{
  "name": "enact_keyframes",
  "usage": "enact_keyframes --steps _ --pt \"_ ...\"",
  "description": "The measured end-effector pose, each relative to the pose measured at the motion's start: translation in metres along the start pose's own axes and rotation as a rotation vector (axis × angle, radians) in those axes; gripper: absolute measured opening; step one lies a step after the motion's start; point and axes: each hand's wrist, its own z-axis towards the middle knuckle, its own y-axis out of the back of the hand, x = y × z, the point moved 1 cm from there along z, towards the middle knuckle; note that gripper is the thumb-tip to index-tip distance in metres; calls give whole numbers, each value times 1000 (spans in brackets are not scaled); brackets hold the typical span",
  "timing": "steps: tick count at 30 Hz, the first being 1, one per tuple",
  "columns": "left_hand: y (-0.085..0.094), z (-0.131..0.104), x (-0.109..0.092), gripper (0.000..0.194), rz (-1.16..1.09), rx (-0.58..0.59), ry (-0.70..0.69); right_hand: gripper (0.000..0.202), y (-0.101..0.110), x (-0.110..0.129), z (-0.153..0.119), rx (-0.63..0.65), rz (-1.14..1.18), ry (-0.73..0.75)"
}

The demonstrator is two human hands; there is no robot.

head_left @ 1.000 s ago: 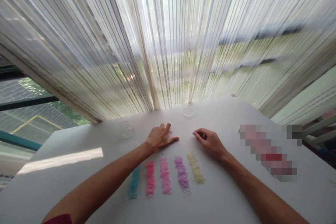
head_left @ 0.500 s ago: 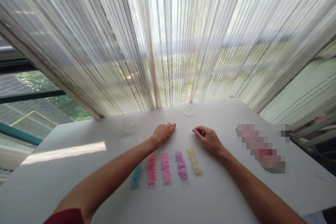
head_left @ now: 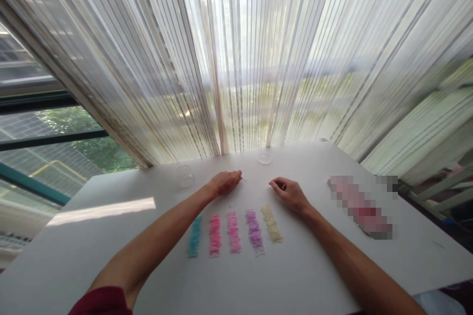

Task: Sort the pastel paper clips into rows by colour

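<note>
A person's two bare hands rest on a white surface by a curtained window, beyond five short rows of small coloured clips: from left to right a teal row, a hot-pink row, a pale pink row, a purple row and a yellow row. Against a second ago, the left hand has gone from spread flat with fingers splayed to drawn together and loosely curled, knuckles up, and sits at about 12 o'clock of the pink rows, touching the surface; whether it has gathered anything under the fingers cannot be told. The right hand has hardly shifted: at about 1 o'clock of the yellow row, its thumb and forefinger are pinched close, and any small piece between them is too small to make out. A clear glass jar stands at the left hand's 10 o'clock, a clear round lid at its 1 o'clock, both apart from the hands.
</note>
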Motion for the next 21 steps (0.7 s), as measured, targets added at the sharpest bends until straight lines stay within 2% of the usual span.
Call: enact_keyframes --steps 6,8,11,13,16,19,21 --pt "26 -10 -8 35 51 -65 -21 40 1 -1 1 2 6 1" --pt "34 -19 -19 26 73 -92 -59 40 2 -1 1 3 8 2" --pt "36 -47 -50 29 98 -120 -168 40 2 -1 1 8 8 8" --pt "28 -76 -75 25 118 -115 -273 40 1 -2 1 11 9 12" --pt "1 -124 -108 21 146 -99 -392 39 0 -4 2 12 10 19" --pt "-34 -160 -124 18 263 -149 -496 36 -1 -6 3 12 10 26" --pt "-53 -172 -126 13 305 -157 -491 35 -2 -7 3 11 8 32"
